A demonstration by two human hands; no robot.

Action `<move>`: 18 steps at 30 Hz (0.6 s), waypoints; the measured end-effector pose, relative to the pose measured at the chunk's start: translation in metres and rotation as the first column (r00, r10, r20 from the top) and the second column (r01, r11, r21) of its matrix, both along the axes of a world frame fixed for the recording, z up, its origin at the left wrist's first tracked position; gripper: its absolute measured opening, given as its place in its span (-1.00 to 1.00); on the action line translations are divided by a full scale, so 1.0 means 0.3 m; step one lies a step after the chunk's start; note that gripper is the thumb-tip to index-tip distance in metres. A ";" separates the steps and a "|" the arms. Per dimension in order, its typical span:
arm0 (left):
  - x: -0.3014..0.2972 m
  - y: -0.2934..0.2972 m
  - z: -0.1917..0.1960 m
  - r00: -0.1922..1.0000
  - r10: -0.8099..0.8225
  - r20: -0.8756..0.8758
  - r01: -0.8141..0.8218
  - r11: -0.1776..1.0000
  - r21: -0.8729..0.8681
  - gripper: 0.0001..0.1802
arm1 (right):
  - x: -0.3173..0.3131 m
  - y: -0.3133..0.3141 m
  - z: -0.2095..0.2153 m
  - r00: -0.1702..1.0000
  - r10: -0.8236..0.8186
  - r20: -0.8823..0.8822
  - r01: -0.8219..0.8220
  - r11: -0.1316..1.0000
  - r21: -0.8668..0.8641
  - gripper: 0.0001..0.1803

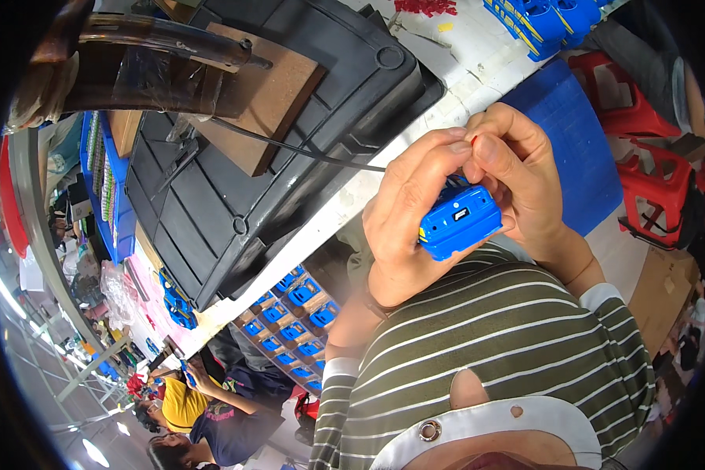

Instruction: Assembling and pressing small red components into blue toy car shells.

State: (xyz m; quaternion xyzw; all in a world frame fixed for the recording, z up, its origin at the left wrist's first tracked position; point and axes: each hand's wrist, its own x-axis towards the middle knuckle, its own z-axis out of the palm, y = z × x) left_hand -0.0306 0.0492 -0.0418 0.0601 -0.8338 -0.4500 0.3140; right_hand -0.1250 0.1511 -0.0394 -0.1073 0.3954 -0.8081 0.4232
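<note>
the left hand point(403, 215) wraps around a blue casing point(462, 223), its fingers curled and clamped on it; the casing sits just in front of the striped shirt point(486, 313), with a small dark slot facing outward. the right hand point(529, 176) comes in from the other side, its thumb and forefinger pinched together on a tiny red bit point(475, 140), too small and hidden to tell what it is. the fingertips of both hands meet just above the casing.

beyond the hands is a white table point(352, 193) bearing a large black crate point(290, 102), with a brown block point(262, 102) on top of it and a black cable point(309, 153) reaching toward the hands. more blue casings point(536, 23) stand at the table's far right, near some red pieces point(425, 6). a cardboard tray point(278, 356) to the left holds rows of similar blue casings. red stools point(658, 184) stand at the right, past a blue panel point(564, 141); at the lower left are two co-workers, one in a yellow top point(182, 406), one in a dark top point(231, 431)
</note>
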 end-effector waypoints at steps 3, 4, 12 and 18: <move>0.002 0.007 -0.026 0.998 -0.029 -0.060 0.027 0.999 -0.033 -0.26 | 0.013 0.004 -0.004 0.999 -0.039 -0.013 0.039 0.999 0.024 -0.86; -0.008 0.008 -0.029 0.993 -0.029 -0.117 0.026 0.999 -0.026 -0.36 | 0.013 0.006 -0.002 1.000 -0.028 0.006 0.028 0.999 0.023 -0.86; 0.009 0.021 -0.045 0.995 -0.026 -0.097 0.042 0.984 0.171 -0.15 | 0.016 -0.002 0.026 0.999 -0.022 0.039 0.022 1.000 -0.004 -0.83; -0.003 0.008 -0.051 0.992 -0.032 -0.123 0.039 0.998 0.056 -0.16 | 0.022 -0.007 -0.011 0.998 -0.070 -0.004 0.069 0.998 -0.007 -0.84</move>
